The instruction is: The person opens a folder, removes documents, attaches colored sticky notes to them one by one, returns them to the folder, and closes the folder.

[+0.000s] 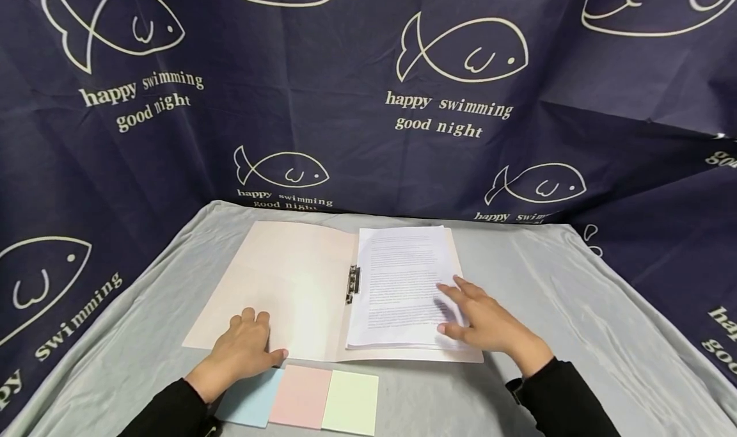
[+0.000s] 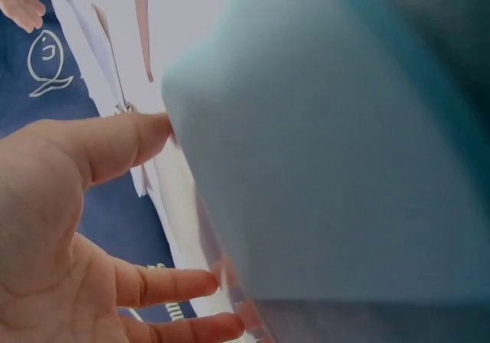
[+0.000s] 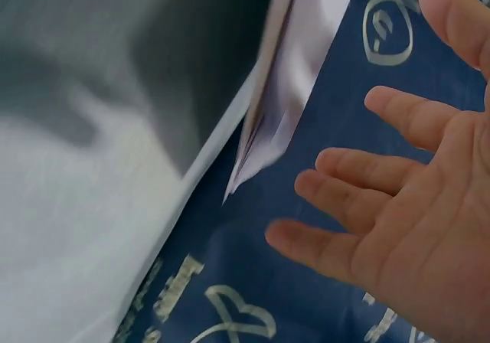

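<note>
A pale pink folder (image 1: pixel 288 283) lies spread open on the table, a black metal clip (image 1: pixel 353 285) near its fold. On its right half sits a stack of printed sheets (image 1: pixel 403 283). My left hand (image 1: pixel 243 344) rests on the lower left part of the folder, its thumb near the bottom edge; the left wrist view shows the palm (image 2: pixel 46 236) with fingertips touching the surface. Over the right edge of the sheets is my right hand (image 1: pixel 483 315), fingers spread. In the right wrist view the right hand (image 3: pixel 413 190) holds nothing and appears apart from the paper (image 3: pixel 298 75).
In front of the folder lie three sticky-note pads side by side: blue (image 1: pixel 251 398), pink (image 1: pixel 301 395) and light green (image 1: pixel 350 402). A light grey-blue cloth (image 1: pixel 553 296) covers the table. Behind hangs a dark blue curtain (image 1: pixel 351 91) with fish drawings.
</note>
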Tool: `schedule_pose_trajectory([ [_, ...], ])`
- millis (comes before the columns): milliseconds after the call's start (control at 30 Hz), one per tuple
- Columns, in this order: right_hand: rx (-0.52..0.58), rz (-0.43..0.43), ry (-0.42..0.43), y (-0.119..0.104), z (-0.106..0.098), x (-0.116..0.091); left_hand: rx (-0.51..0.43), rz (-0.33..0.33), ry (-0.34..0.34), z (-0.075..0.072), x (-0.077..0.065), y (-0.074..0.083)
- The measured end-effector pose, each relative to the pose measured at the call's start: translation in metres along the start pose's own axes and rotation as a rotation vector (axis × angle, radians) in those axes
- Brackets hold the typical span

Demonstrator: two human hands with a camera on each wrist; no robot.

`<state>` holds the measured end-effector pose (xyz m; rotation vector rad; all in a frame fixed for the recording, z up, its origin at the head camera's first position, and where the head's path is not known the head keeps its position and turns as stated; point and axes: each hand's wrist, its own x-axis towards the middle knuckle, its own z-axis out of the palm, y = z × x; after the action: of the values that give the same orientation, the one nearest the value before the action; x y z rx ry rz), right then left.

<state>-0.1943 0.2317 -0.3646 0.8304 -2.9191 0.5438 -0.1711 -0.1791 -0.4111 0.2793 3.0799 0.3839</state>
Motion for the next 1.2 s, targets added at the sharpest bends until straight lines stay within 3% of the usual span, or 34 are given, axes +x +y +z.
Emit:
schedule_pose_trajectory([
  [233,-0.044,-0.054,-0.056,-0.014,0.015,0.005,0.017,0.008,-0.023,-0.001,0.004,0.001],
  [533,-0.044,0.024,-0.181,-0.014,0.032,0.002,-0.018,0.027,-0.044,-0.001,0.004,0.001],
  [867,-0.023,0.116,-0.311,-0.015,0.048,-0.004,-0.018,0.217,0.005,0.002,0.018,0.009],
  [1033,-0.017,0.109,-0.323,-0.018,0.051,-0.003,-0.01,0.193,-0.029,0.004,0.023,0.016],
  [1200,-0.042,0.112,-0.325,-0.019,0.054,-0.002,-0.005,0.2,-0.011,0.007,0.029,0.022],
])
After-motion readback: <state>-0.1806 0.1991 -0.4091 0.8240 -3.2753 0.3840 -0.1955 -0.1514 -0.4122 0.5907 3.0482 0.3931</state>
